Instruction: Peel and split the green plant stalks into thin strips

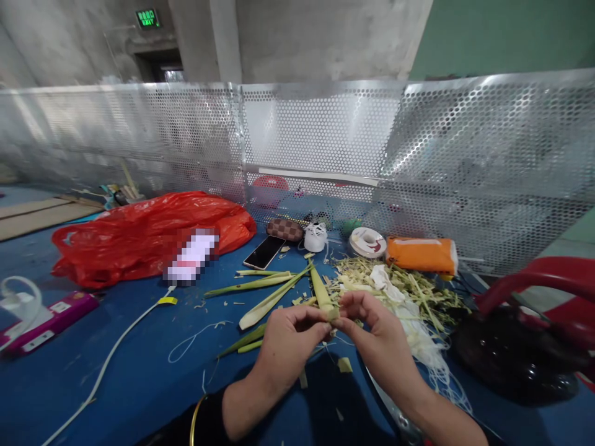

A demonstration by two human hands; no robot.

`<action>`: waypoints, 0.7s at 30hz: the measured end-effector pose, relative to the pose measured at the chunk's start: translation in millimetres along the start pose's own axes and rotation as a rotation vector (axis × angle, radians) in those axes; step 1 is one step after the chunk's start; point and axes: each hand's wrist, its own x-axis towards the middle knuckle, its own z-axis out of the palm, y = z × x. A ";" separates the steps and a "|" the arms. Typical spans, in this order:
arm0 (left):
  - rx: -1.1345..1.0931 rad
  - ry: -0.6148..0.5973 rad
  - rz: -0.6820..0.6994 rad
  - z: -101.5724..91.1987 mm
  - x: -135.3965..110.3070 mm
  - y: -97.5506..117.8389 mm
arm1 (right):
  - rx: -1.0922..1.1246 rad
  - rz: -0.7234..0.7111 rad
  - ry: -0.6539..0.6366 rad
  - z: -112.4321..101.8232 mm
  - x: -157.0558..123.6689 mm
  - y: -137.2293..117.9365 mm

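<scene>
Stalk (321, 292) pinched two-handed

Left hand (288, 337) and right hand (379, 337) are curled closed, thumbs and forefingers gripping the lower end of the stalk. Its tip points to 11 o'clock over the blue table (139, 371). Peelings (409, 291) lie at 2 o'clock.

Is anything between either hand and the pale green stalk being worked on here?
Nothing visible does. The left hand and the right hand both pinch the lower end of the pale green stalk, held above the blue table. The loose stalks and trimmings lie beyond it, not between.
</scene>
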 end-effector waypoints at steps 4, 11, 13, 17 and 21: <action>0.105 0.027 0.058 -1.7 -0.9 -0.5 | -0.027 -0.024 -0.010 -1.5 2.3 -4.2; -0.017 0.036 -0.016 -2.0 -0.8 2.8 | -0.116 -0.145 -0.066 -4.9 4.1 -3.2; -0.143 0.043 -0.102 -1.6 -1.5 4.5 | -0.140 -0.239 -0.071 -5.4 3.4 -2.6; -0.267 0.039 -0.185 -2.7 -2.2 4.6 | -0.224 -0.408 -0.096 -5.9 2.3 -4.6; -0.308 0.022 -0.215 -4.2 -2.4 4.4 | -0.257 -0.471 -0.074 -6.1 1.4 -6.1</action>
